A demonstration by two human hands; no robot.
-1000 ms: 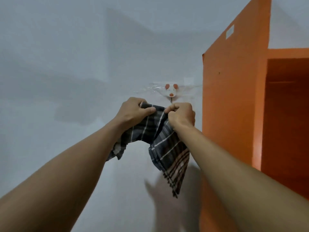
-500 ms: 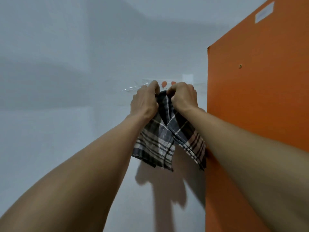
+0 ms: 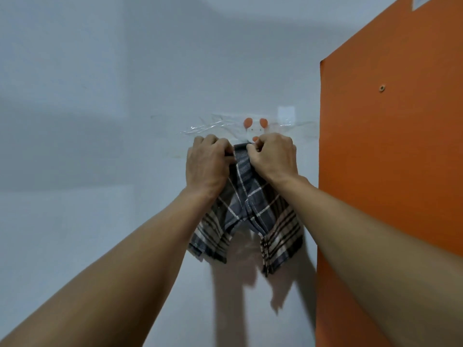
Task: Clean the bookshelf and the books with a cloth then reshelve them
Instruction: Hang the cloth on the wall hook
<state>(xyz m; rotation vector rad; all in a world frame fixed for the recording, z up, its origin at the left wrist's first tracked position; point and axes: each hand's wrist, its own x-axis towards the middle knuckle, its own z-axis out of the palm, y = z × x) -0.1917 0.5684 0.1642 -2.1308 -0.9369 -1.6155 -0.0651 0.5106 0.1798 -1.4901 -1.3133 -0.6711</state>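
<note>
A grey plaid cloth [image 3: 246, 216] with cream and brown stripes hangs against the white wall, its two ends drooping below my wrists. My left hand [image 3: 206, 162] grips its top edge on the left. My right hand [image 3: 274, 156] grips the same edge on the right. Both hands hold the cloth's top right under a small wall hook [image 3: 255, 127] with orange ears, taped to the wall. The hook's tip is hidden behind my fingers. The orange bookshelf [image 3: 390, 171] shows only its side panel at the right; no books are in view.
Crinkled clear tape [image 3: 215, 125] runs across the wall around the hook. The bookshelf's side panel stands close to my right forearm. A screw head [image 3: 381, 88] and a white label [image 3: 423, 2] sit on that panel.
My hands came together with the cloth and rose to the hook. The view moved closer to the wall, and the shelf's open front left the frame.
</note>
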